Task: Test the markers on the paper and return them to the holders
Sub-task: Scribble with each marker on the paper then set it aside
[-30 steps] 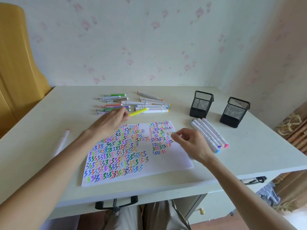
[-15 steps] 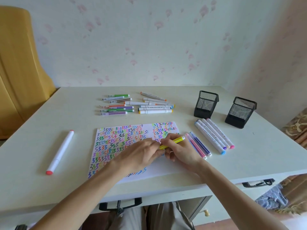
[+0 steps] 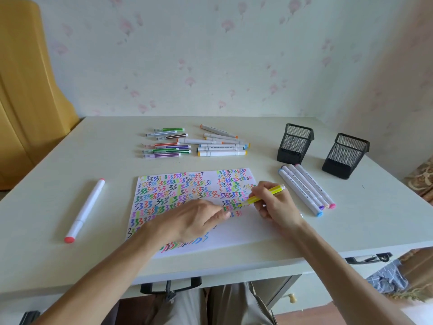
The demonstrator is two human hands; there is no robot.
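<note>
- Yellow marker (image 3: 262, 195) sits pinched in my right hand (image 3: 274, 205), fingers and thumb curled round its barrel in a writing grip, tip angled down to the paper (image 3: 234, 235) at the lower end of the right-hand column of squiggles.
- Slanted that way, the marker can, I judge, add its test mark in the bare patch just below the filled rows.
- My left hand (image 3: 189, 219) lies on the sheet with fingers gently bent and holding nothing I can see; it seems to be there to pin the paper flat while I draw.
- Four white markers (image 3: 304, 186) lie side by side just right of the paper, near the two black mesh holders (image 3: 295, 144), probably staged for return.
- Both holders look empty from here, so none has gone back yet.
- Thin pens (image 3: 166, 143) and more white markers (image 3: 222, 146) lie grouped at the far side of the table (image 3: 46, 254).
- One red-capped marker (image 3: 85, 209) lies alone to the left, well apart from the sheet.
</note>
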